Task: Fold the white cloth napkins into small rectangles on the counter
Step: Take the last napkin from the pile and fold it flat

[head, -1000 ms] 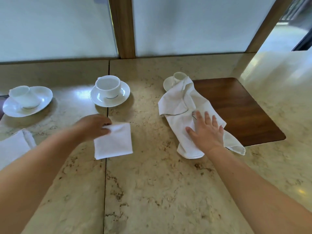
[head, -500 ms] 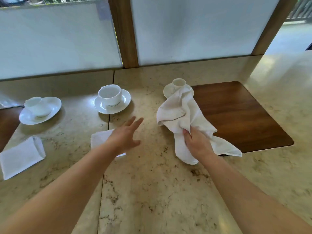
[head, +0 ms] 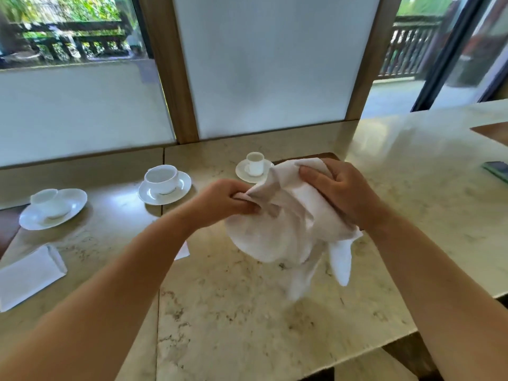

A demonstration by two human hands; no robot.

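A crumpled white napkin (head: pixel 277 232) hangs in the air above the marble counter (head: pixel 247 312), its loose ends dangling toward the surface. My left hand (head: pixel 222 200) grips one edge of it with curled fingers. My right hand (head: pixel 338 191) grips the upper right part. A folded white napkin (head: pixel 27 276) lies flat at the left edge of the counter. Another folded napkin (head: pixel 183 250) is almost wholly hidden under my left forearm; only a corner shows.
Three white cups on saucers stand along the back: one far left (head: pixel 52 207), one left of centre (head: pixel 164 182), a small one (head: pixel 255 167) behind the napkin. A dark phone-like object (head: pixel 497 169) lies at the right. The counter's front edge runs lower right.
My right hand lifted the crumpled napkin off the wooden placemat and counter. My left hand left the folded napkin, moved right and took hold of the lifted cloth. The camera tilted up.
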